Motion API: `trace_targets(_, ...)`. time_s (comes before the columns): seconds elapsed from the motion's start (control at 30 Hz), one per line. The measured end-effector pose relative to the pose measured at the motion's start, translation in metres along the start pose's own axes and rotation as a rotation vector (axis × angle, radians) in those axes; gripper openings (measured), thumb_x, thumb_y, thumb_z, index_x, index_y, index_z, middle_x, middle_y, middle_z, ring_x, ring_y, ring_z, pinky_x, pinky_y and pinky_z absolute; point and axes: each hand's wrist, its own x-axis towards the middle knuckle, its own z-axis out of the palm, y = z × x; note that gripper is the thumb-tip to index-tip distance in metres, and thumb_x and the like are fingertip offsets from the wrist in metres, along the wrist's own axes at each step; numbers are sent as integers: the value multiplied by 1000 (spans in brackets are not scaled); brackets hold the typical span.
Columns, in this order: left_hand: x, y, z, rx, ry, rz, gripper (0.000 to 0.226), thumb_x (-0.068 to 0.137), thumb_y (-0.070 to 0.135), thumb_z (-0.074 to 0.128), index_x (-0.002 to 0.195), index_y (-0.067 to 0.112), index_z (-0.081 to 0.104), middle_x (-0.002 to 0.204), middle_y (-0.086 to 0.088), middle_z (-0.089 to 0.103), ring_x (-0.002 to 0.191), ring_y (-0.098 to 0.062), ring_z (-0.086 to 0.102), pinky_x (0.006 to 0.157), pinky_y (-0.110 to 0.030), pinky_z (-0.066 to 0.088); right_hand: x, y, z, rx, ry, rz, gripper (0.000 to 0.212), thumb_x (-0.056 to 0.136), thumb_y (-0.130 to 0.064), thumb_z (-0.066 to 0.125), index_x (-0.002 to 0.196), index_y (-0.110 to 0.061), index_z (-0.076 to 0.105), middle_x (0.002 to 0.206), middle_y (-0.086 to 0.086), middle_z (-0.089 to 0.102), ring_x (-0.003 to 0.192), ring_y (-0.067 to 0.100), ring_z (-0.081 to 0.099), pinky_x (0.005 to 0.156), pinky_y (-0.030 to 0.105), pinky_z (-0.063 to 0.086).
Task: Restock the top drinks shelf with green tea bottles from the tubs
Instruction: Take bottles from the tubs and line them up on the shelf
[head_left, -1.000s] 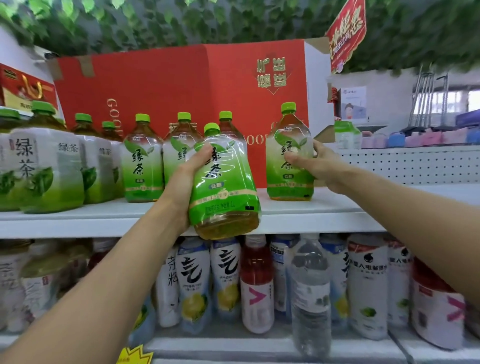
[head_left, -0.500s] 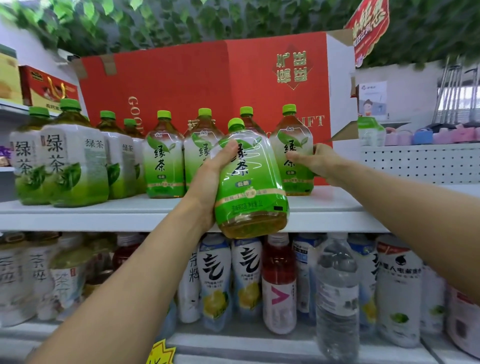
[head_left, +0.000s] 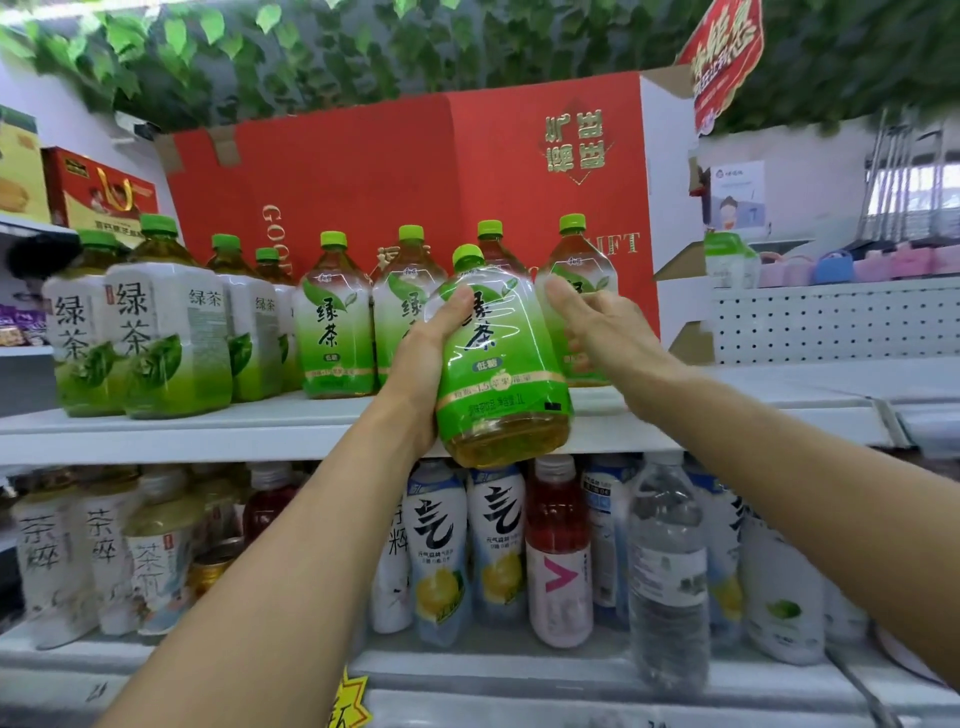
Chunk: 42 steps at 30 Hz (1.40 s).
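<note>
My left hand (head_left: 421, 374) grips a big green tea bottle (head_left: 501, 374) by its left side. The bottle hangs upright in the air before the front edge of the white top shelf (head_left: 208, 431), its base lower than the shelf board. Just behind it, my right hand (head_left: 605, 332) holds the rightmost green tea bottle (head_left: 582, 270) standing on the shelf, thumb on its front. A row of several more green tea bottles (head_left: 337, 322) stands to the left, with taller white-labelled ones (head_left: 166, 332) at the far left. No tubs are in view.
A large red gift carton (head_left: 415, 176) stands behind the row on the top shelf. The shelf surface to the right of my right hand (head_left: 779, 384) is bare. Below, a lower shelf (head_left: 519, 670) carries several mixed drinks and a water bottle (head_left: 667, 561).
My right hand has slid the rightmost shelf bottle left, closer to the row. My left hand has kept the held bottle at the shelf's front edge. The view shifted right.
</note>
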Motion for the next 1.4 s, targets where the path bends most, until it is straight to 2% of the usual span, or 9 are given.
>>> trace_targets(0.1,-2,-2,5,-74,22,56,63,93,44,63,139,3,52,131,-30,62,114,-50,63,92,-62,54,-22,-16,11,13,-329,124,93,58,-80,70,119,-10,61,104,1,75,95,20,72,88,38,54)
trace_targets(0.2,-2,-6,8,-99,30,70,95,75,66,75,141,3,50,131,-32,60,114,-52,62,93,-67,52,-25,-24,20,65,-310,184,111,32,-68,87,122,-10,60,100,7,76,90,26,74,90,45,56)
trace_targets(0.4,0,-16,8,74,105,219,77,100,68,15,127,16,64,115,-12,74,108,-30,71,93,-49,57,-33,-33,0,179,-178,105,50,74,-25,85,115,-7,63,92,8,77,74,21,76,60,30,61)
trace_targets(0.53,9,-26,7,447,204,244,41,103,54,38,128,24,50,120,-4,60,110,-25,62,99,-48,52,-35,-21,-38,185,-33,26,48,76,-29,82,116,-15,60,97,1,73,72,11,74,56,23,56)
trace_targets(0.7,18,-31,15,863,173,146,59,94,54,60,142,24,43,122,1,56,112,-20,56,103,-47,47,-26,9,-88,154,176,-44,82,69,-34,86,137,-13,45,114,3,66,95,16,70,69,28,58)
trace_targets(0.83,31,-35,23,917,262,126,61,90,52,65,142,26,43,135,-1,51,117,-22,55,104,-48,46,-18,34,-116,146,200,-24,78,76,-30,83,138,-13,39,112,2,65,96,14,68,76,31,58)
trace_targets(1.03,52,-43,68,1102,109,312,79,90,37,72,153,19,29,158,-1,24,148,-20,22,121,-39,19,9,58,-142,5,149,18,77,75,-36,82,138,-18,41,117,0,66,103,16,66,91,37,55)
trace_targets(1.2,67,-54,79,1533,-17,379,97,89,47,69,161,26,6,169,2,-3,156,-21,-2,126,-45,8,26,70,-145,-51,125,31,62,82,-35,78,133,-17,47,108,-6,67,93,6,64,75,22,51)
trace_targets(1.4,69,-57,79,1584,-87,291,83,96,51,58,161,30,10,168,8,-13,156,-19,-5,126,-49,11,51,77,-140,-150,138,71,70,81,-36,79,131,-8,39,111,0,63,94,9,61,77,23,50)
